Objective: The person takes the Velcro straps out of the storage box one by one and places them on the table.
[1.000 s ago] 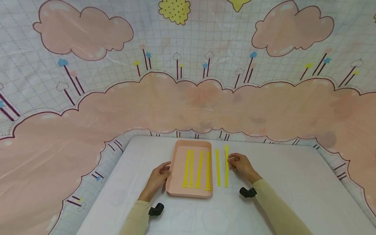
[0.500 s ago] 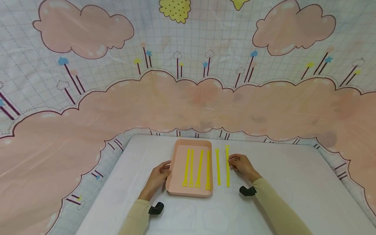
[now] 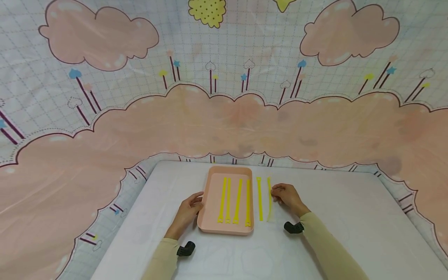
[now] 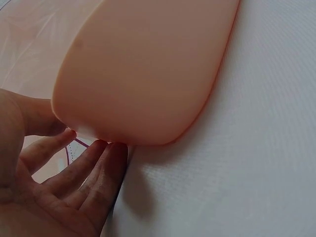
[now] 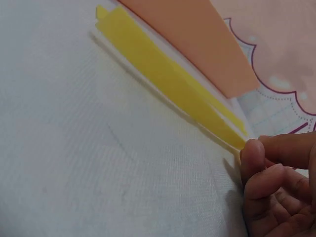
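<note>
In the head view, my left hand [image 3: 187,214] is at the left edge of a peach tray [image 3: 212,227]. The left wrist view shows its thumb at the tray's rim and its fingertips [image 4: 116,148] against the outer wall. Several yellow cable straps [image 3: 237,202] lie lengthwise in the tray, slotted heads toward the near end. My right hand [image 3: 288,198] pinches another yellow strap [image 3: 269,200] between thumb and finger, right of the tray. In the right wrist view this strap [image 5: 163,74] slants slightly above the cloth, casting a shadow. One more strap [image 3: 259,200] lies between it and the tray.
A white-covered table [image 3: 336,210] extends around the tray on both sides. Behind it hangs a cloth backdrop [image 3: 224,124] printed with clouds. A black wrist camera [image 3: 293,227] sits under the right wrist, another camera [image 3: 186,249] under the left.
The strap in my right hand has twisted to show its narrow edge, and its far end has shifted slightly toward me. My left hand and the tray have stayed put.
</note>
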Demonstrator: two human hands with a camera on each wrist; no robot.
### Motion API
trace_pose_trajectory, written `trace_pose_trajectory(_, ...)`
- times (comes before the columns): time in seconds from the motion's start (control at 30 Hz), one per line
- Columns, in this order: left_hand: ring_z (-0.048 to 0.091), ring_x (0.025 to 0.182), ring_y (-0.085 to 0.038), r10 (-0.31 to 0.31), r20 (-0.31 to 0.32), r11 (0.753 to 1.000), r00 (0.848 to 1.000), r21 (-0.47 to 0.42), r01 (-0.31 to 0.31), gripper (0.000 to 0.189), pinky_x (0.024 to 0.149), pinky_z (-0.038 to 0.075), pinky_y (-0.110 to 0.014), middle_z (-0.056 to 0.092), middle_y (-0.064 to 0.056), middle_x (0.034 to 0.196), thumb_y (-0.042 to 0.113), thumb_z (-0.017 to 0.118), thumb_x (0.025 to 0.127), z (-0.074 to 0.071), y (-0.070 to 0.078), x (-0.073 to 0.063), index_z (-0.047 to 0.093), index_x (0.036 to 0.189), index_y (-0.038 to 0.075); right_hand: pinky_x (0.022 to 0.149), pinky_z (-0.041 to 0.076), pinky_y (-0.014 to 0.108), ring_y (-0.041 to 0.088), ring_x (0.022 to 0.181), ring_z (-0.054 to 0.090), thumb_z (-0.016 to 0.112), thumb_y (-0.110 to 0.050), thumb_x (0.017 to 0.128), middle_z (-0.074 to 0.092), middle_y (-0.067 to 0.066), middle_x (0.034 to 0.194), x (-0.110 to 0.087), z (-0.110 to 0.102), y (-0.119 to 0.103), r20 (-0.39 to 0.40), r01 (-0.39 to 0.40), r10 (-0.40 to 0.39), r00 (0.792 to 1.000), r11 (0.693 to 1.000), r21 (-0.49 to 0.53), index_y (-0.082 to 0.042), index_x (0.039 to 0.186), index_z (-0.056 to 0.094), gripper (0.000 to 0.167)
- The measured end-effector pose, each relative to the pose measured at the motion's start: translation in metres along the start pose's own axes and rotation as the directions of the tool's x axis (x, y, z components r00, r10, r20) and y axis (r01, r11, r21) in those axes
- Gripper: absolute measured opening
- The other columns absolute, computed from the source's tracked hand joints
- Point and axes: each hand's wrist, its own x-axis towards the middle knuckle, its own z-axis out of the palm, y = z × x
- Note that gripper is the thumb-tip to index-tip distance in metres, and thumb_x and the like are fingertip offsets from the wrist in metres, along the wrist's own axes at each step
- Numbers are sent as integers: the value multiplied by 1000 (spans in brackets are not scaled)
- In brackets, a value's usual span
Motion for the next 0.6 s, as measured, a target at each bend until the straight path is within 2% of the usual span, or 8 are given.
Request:
trace_pose_trajectory(0.33,63,113,-29,7,0,1000,1000,0,-7,45,85,56,-34,61,-21,128,6,59,95,-1,-2,0,55,139,10,57,46,25,14,63,55,63,-16,95,68,4,82,-5,-3,-2,-13,-19,20,1000,999,40,0,116,62,26)
trace_pose_trajectory(0.6,62,113,-29,-4,7,1000,1000,-16,5,45,86,56,-36,60,-21,129,6,59,95,-1,-2,1,55,139,11,68,52,25,15,77,61,63,-15,95,67,11,99,-10,-9,-5,-26,21,-20,999,999,36,0,117,60,27)
